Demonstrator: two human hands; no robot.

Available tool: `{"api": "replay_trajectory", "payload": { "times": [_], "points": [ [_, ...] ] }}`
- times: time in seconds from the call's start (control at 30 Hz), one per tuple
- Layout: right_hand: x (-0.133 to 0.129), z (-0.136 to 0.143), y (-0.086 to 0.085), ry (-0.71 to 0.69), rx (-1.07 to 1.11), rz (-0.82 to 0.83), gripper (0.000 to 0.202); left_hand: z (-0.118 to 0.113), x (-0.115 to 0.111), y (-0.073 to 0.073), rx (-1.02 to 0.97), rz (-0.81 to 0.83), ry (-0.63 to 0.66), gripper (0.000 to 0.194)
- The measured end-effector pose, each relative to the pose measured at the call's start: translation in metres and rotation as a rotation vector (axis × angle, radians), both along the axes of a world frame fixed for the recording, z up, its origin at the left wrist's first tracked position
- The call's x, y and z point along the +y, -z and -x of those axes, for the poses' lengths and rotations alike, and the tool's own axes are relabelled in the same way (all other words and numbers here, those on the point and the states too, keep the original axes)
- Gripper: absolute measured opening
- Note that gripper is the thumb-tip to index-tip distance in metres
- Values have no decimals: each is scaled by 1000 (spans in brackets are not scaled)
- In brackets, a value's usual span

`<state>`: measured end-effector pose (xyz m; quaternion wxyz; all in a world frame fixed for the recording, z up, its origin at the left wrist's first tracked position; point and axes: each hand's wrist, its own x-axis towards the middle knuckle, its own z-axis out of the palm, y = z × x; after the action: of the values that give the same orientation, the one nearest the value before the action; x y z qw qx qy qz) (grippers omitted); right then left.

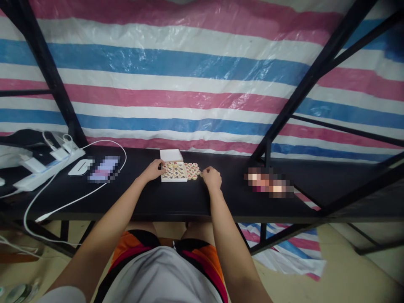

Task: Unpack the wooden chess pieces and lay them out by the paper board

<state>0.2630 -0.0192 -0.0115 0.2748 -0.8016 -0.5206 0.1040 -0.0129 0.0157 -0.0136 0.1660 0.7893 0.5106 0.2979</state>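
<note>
A shallow white box [174, 180] on the black desk holds several round cream pieces with dark characters. Behind it lies a white lid [171, 155]. Several round pieces with red characters [192, 170] sit on the desk against the box's right side. My left hand [154, 169] is at the box's left edge, fingers bent over the pieces there; what its fingertips hold, if anything, is too small to tell. Just right of the red pieces, my right hand [212, 177] has its fingers closed at a round piece [201, 174] on the group's edge.
On the desk's left stand a white power strip [50, 168] with plugs and a looping white cable [75, 201]. Near them lie a white device [80, 167] and a blurred phone [104, 169]. A blurred item [268, 182] lies right; black metal bars [312, 80] slant upward.
</note>
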Motion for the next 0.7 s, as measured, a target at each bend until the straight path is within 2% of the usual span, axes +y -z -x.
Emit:
{"api": "replay_trajectory", "payload": {
  "times": [0.17,0.37,0.57,0.7],
  "points": [
    [2,0,3,-3,-28,-1,29,1,0,0,17,-16,-20,23],
    [3,1,4,-34,-68,-4,28,1,0,0,65,-39,-76,32],
    [3,2,4,-49,-65,3,27,1,-2,-2,124,-60,-103,32],
    [4,3,4,-79,-44,-107,27,-1,-2,-4,77,-96,-78,28]
  ]
}}
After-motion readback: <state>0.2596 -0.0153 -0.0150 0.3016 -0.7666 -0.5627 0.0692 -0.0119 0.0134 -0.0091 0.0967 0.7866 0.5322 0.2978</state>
